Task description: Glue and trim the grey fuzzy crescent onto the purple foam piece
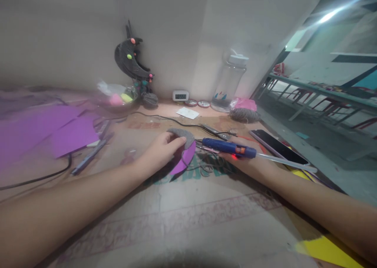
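Observation:
My left hand [162, 147] rests on a purple paper crescent [185, 158] whose upper edge is covered in grey yarn [184, 134]; the fingers are curled and press the grey edge down. A blue hot glue gun [228, 147] lies in my right hand [238, 158], which is closed around it, nozzle pointing left toward the crescent. A red light glows on the gun's underside. A white glue stick [285, 163] sticks out of its back end.
A black phone [278, 146] lies right of the gun. Scissors [219, 132] and a black cable cross the cardboard-covered desk. Purple paper sheets [70, 136] lie left, yellow paper [330, 250] bottom right. At the wall stand a black moon ornament [131, 60], a clear bottle [231, 81], a clock [180, 95], a yarn ball [244, 115].

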Demonstrator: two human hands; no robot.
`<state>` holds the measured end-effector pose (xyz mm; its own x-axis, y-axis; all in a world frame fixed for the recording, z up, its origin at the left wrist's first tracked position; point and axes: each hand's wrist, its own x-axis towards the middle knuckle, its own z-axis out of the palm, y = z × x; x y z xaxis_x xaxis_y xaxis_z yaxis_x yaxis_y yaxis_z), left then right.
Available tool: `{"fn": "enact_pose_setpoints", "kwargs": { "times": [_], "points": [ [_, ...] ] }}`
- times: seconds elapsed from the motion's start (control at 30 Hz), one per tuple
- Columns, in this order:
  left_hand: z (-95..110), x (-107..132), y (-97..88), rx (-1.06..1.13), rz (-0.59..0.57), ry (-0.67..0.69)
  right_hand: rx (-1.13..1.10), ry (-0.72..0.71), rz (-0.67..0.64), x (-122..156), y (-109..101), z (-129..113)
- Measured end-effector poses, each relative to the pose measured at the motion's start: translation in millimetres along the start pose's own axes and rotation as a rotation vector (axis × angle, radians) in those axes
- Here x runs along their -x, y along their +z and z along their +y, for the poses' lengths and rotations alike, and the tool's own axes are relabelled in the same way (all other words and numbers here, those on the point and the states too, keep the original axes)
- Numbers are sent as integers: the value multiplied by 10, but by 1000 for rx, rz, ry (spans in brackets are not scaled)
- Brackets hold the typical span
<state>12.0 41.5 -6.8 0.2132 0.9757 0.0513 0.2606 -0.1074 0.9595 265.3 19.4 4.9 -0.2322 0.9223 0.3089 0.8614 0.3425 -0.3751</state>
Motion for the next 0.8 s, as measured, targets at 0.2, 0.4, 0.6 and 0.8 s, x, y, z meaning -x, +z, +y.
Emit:
{"fn": "enact_pose_setpoints", "kwargs": {
  "times": [0.2, 0.4, 0.6, 0.8],
  "points": [
    [35, 23, 9, 17, -24, -13, -112, 11, -11, -11, -13, 20],
    [31, 14, 9, 20, -8, -31, -235, 18, 87, -91, 1, 112],
    [0, 5, 6, -6, -12, -16, -193, 83, 66, -366, -104, 100],
    [-42, -23, 17, 17, -9, -31, -131, 159, 8, -1026, 44, 237]
  ]
}}
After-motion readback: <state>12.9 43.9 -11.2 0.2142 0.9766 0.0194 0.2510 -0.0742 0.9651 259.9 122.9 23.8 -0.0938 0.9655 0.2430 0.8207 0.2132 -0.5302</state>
